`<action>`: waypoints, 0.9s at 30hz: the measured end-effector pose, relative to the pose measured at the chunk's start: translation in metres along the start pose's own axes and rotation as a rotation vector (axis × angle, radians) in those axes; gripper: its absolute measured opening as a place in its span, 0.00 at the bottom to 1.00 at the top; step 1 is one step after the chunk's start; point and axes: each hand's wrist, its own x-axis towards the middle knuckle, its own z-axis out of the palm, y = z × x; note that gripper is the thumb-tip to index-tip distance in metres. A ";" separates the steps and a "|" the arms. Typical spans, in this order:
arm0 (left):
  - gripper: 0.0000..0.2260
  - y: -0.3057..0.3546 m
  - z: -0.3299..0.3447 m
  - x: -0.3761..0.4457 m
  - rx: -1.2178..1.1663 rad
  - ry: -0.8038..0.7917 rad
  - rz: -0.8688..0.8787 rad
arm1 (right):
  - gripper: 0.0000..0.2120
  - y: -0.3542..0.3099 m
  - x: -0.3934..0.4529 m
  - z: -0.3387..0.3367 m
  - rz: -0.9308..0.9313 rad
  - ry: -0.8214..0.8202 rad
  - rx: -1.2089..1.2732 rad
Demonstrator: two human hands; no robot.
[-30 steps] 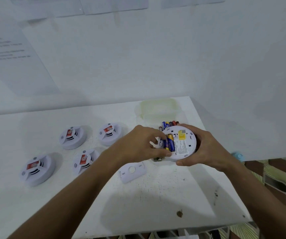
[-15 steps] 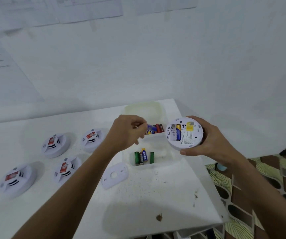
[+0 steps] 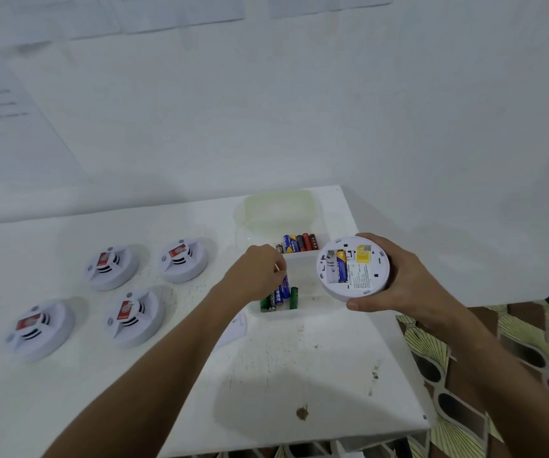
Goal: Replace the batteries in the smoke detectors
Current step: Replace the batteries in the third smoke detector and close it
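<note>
two bare forearms, no sleeves in view; bare left hand (image 3: 256,276) and bare right hand (image 3: 408,285), no rings or watch.

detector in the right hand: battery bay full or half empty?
Half empty. The smoke detector held by the right hand shows one blue battery seated in its open bay; the slot beside it is bare white plastic.

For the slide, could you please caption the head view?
Right hand grips an upturned white round smoke detector while left hand pinches a blue battery over the white tray.
</note>
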 end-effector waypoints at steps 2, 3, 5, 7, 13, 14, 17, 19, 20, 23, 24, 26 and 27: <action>0.11 0.000 0.003 0.002 0.042 0.001 0.005 | 0.42 0.000 0.000 0.003 0.007 -0.007 0.010; 0.11 0.000 0.004 0.002 0.060 0.001 0.005 | 0.42 -0.001 0.000 0.004 0.007 -0.009 0.014; 0.11 0.000 0.006 0.000 0.076 0.006 -0.012 | 0.42 -0.002 0.000 0.005 0.009 -0.015 0.010; 0.11 0.001 0.003 -0.004 0.051 0.032 -0.042 | 0.41 -0.003 0.000 0.006 0.008 -0.033 0.000; 0.09 0.035 -0.037 -0.038 -0.366 0.195 0.174 | 0.44 -0.008 0.004 0.013 -0.023 -0.098 -0.002; 0.11 0.041 -0.041 -0.042 -0.378 0.125 0.211 | 0.44 -0.009 0.005 0.014 -0.032 -0.102 0.004; 0.14 0.047 -0.043 -0.046 -0.328 0.029 0.247 | 0.44 -0.011 0.007 0.018 -0.064 -0.093 0.017; 0.14 0.046 -0.042 -0.047 -0.358 0.031 0.232 | 0.44 -0.013 0.008 0.020 -0.072 -0.079 0.017; 0.14 0.046 -0.040 -0.047 -0.374 0.032 0.220 | 0.44 -0.013 0.008 0.021 -0.075 -0.072 0.014; 0.15 0.047 -0.037 -0.048 -0.397 0.047 0.196 | 0.43 -0.017 0.008 0.023 -0.087 -0.061 -0.003; 0.15 0.048 -0.036 -0.048 -0.406 0.054 0.189 | 0.43 -0.018 0.008 0.024 -0.092 -0.055 -0.005; 0.14 0.050 -0.035 -0.048 -0.413 0.066 0.175 | 0.43 -0.019 0.008 0.026 -0.099 -0.042 -0.003; 0.14 0.051 -0.035 -0.048 -0.405 0.071 0.171 | 0.43 -0.018 0.008 0.026 -0.103 -0.036 -0.005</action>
